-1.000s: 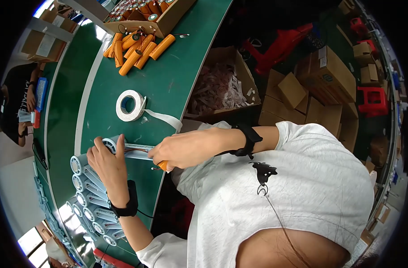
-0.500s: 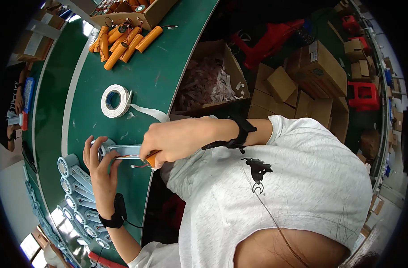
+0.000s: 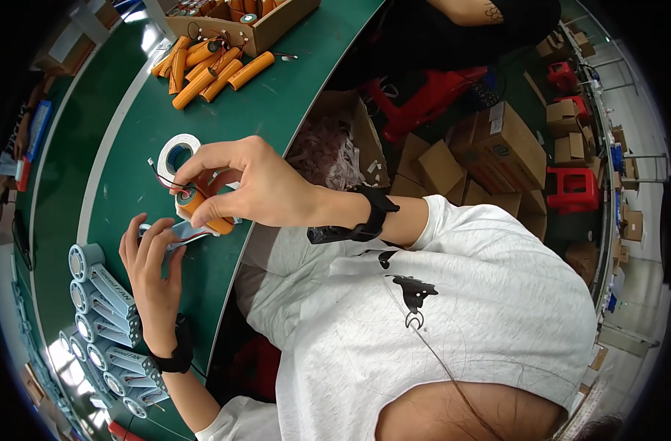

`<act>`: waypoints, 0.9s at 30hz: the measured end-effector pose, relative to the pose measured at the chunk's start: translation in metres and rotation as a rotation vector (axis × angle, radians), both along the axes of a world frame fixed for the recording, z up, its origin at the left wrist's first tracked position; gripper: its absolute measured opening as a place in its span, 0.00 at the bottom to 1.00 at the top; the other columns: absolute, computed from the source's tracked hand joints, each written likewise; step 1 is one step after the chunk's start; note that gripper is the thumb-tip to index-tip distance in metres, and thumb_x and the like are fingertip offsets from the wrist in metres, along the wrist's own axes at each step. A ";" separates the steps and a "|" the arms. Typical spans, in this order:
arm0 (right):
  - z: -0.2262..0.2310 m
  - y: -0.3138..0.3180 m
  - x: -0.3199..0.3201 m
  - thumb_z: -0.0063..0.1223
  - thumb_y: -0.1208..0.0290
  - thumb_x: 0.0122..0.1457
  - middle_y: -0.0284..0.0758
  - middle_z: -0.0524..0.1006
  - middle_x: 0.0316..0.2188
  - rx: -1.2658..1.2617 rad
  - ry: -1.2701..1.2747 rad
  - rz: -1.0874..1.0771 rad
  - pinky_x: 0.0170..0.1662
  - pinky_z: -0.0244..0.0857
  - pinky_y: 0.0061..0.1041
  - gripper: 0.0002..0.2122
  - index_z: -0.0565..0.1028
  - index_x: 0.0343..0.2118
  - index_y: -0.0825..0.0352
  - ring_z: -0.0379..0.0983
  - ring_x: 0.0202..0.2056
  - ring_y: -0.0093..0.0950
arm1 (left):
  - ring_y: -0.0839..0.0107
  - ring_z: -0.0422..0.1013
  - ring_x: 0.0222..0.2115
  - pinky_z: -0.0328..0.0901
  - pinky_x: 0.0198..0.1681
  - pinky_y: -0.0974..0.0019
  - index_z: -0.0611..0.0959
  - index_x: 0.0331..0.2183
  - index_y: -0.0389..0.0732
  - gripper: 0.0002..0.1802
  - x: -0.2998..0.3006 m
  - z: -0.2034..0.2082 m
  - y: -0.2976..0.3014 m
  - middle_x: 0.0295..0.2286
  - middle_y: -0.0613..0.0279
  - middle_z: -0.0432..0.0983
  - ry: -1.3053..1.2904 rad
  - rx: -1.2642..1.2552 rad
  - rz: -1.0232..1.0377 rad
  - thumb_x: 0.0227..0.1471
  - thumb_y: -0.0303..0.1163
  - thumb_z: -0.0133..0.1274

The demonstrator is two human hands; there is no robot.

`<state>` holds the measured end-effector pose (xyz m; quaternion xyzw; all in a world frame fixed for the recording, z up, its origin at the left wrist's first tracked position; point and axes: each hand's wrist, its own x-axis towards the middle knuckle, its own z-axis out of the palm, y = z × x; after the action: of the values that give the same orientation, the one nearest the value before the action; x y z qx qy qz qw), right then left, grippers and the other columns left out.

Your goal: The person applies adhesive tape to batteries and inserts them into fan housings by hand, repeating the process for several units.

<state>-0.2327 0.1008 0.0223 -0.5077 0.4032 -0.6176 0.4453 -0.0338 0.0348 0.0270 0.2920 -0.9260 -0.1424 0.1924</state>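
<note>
Between the fingertips of my right hand [image 3: 258, 184] is an orange cylindrical battery pack [image 3: 216, 223], its round end and thin wires with a small white plug facing the far left. My left hand [image 3: 153, 275] has its fingers around a light blue handheld-fan housing [image 3: 184, 231], which lies low over the green table. Much of the housing is hidden by my fingers and by the battery pack above it. Directly beyond my right fingers sits a roll of white tape [image 3: 168, 156], partly covered by them.
Loose orange battery packs [image 3: 195, 87] lie heaped before a cardboard box [image 3: 265, 33] of more. Several light blue fan housings [image 3: 104, 290] line the table's left side. Right of the table edge stand a carton of paper strips [image 3: 365, 140], cardboard boxes [image 3: 490, 147] and a red stool [image 3: 573, 189].
My right hand has lifted the battery pack up and leftward, turning its wired end away from me. My left hand and the fan housing have shifted slightly left. A person's arm now shows at the top.
</note>
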 end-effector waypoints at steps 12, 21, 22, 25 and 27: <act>-0.008 -0.006 -0.002 0.59 0.78 0.41 0.33 0.73 0.26 -0.204 0.469 -0.012 0.31 0.65 0.20 0.10 0.74 0.28 0.70 0.71 0.27 0.23 | 0.57 0.60 0.47 0.56 0.47 0.59 0.73 0.26 0.35 0.05 0.007 0.000 -0.008 0.35 0.60 0.73 0.168 0.209 -0.041 0.40 0.18 0.50; -0.008 -0.018 0.011 0.57 0.78 0.40 0.37 0.73 0.23 -0.358 0.793 0.097 0.33 0.64 0.27 0.08 0.70 0.24 0.71 0.71 0.27 0.33 | 0.58 0.61 0.46 0.58 0.45 0.62 0.72 0.30 0.33 0.07 0.005 -0.003 -0.004 0.37 0.58 0.71 0.154 0.170 0.000 0.43 0.16 0.46; -0.008 -0.021 0.008 0.57 0.78 0.40 0.37 0.73 0.23 -0.358 0.792 0.091 0.33 0.64 0.27 0.08 0.70 0.24 0.71 0.71 0.27 0.33 | 0.58 0.61 0.46 0.58 0.45 0.62 0.72 0.31 0.33 0.08 0.004 -0.003 -0.003 0.38 0.58 0.71 0.176 0.201 0.020 0.43 0.15 0.46; -0.001 -0.030 0.000 0.56 0.78 0.41 0.33 0.72 0.24 0.005 0.606 0.398 0.31 0.62 0.27 0.07 0.70 0.25 0.70 0.68 0.27 0.30 | 0.57 0.60 0.46 0.58 0.45 0.62 0.72 0.32 0.34 0.10 0.001 -0.001 -0.001 0.40 0.58 0.69 0.203 0.263 0.056 0.43 0.15 0.45; -0.005 -0.032 0.000 0.56 0.78 0.41 0.33 0.72 0.24 -0.060 0.603 0.411 0.31 0.62 0.27 0.07 0.70 0.25 0.69 0.68 0.27 0.30 | 0.57 0.60 0.46 0.57 0.45 0.61 0.72 0.34 0.35 0.12 0.001 0.000 0.001 0.41 0.58 0.68 0.218 0.327 0.104 0.43 0.15 0.44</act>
<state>-0.2325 0.0691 0.0175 -0.7503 0.3876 -0.3493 0.4059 -0.0326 0.0353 0.0274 0.3497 -0.8479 -0.3114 0.2486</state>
